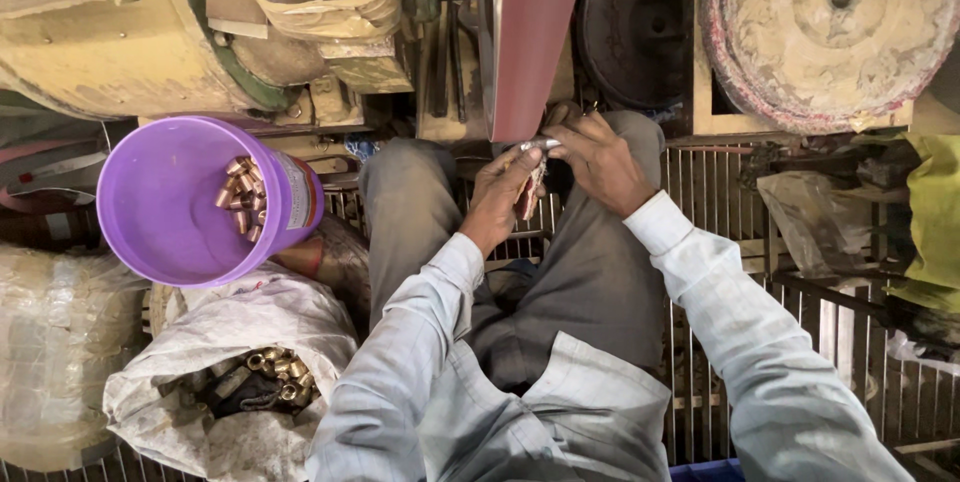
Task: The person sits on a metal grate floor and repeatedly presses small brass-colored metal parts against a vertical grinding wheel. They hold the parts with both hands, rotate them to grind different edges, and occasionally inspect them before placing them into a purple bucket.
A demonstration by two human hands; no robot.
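Dozens of brass fittings [244, 200] lie in the purple bucket [160, 202] at far left. Left hand [503, 192] and right hand [598, 160] clamp together on a small metal piece [540, 144], long axis left-right, at the red belt's [535, 32] lower edge, with little free room around them.

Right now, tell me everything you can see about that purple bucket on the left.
The purple bucket is a round plastic container with a smooth rim and a printed label on its outer wall. It is tilted, its mouth turned toward the camera. Inside, a small pile of short brass-coloured metal tubes lies against the right wall; the rest of the interior is bare. It sits to the left of the person's knee, above an open dusty sack holding similar tubes. Neither hand touches it.
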